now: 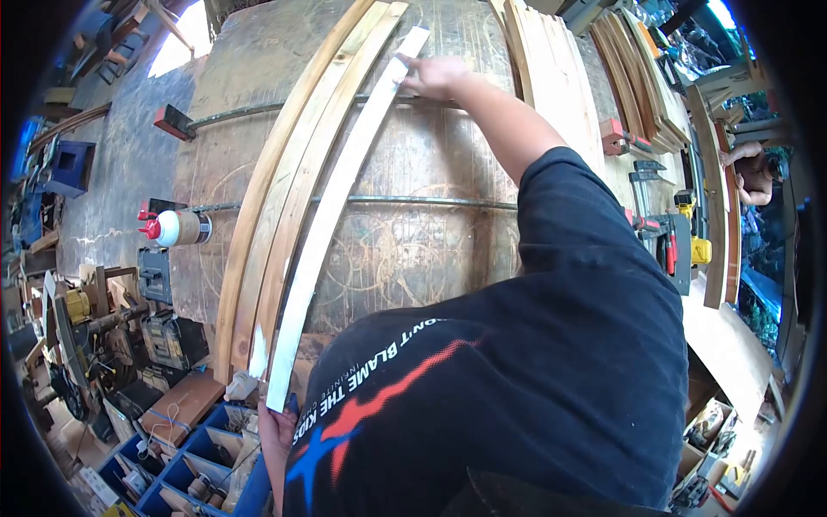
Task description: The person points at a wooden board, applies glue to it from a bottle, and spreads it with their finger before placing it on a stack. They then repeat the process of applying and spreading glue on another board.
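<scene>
A long, pale wooden strip (345, 181) slants across the workbench, its upper face bright white in the light. My right hand (435, 76) grips it near the far end, thumb and fingers closed over its edge. At the near end my left hand (277, 431) is closed around the strip, partly hidden by the strip and my black shirt. Just left of the strip lie several longer boards (289, 172) side by side across two bar clamps (431, 200). A white nozzle-like thing (244, 386) is close to my left hand.
A white bottle with a red cap (177, 228) lies on the bench (405, 258) at left. More boards (551, 69) are at the far right, near red clamp heads (614, 138). A blue divided box (211, 448) stands at lower left. Another person (754, 177) is at the right edge.
</scene>
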`<action>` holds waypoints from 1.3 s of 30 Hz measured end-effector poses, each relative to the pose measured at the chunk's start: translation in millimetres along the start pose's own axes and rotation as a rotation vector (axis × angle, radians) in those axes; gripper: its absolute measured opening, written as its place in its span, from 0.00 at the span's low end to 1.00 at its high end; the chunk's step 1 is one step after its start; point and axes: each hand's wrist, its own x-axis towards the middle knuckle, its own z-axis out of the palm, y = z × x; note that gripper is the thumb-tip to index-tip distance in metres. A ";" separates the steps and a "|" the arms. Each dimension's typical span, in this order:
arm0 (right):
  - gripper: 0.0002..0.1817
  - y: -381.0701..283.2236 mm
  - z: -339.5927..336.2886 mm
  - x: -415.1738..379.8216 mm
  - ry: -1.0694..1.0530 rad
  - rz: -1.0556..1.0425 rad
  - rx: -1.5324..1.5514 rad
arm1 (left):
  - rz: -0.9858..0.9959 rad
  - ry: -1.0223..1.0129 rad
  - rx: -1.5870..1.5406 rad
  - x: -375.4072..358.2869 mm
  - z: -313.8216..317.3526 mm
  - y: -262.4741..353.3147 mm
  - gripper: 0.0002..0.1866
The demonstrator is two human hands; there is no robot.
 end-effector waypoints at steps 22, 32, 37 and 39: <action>0.43 74.1 34.1 5.4 0.070 0.024 0.110 | 0.091 -0.113 0.332 45.8 -76.7 4.6 0.24; 0.42 94.2 14.3 67.2 0.117 0.198 0.320 | -0.016 -0.104 0.344 87.1 -117.6 10.7 0.23; 0.44 113.1 31.3 96.4 0.177 0.104 0.589 | 0.031 0.181 0.231 12.7 -9.4 14.2 0.23; 0.46 115.3 39.4 95.2 0.177 0.186 0.778 | 0.027 0.193 0.191 4.8 3.2 13.1 0.22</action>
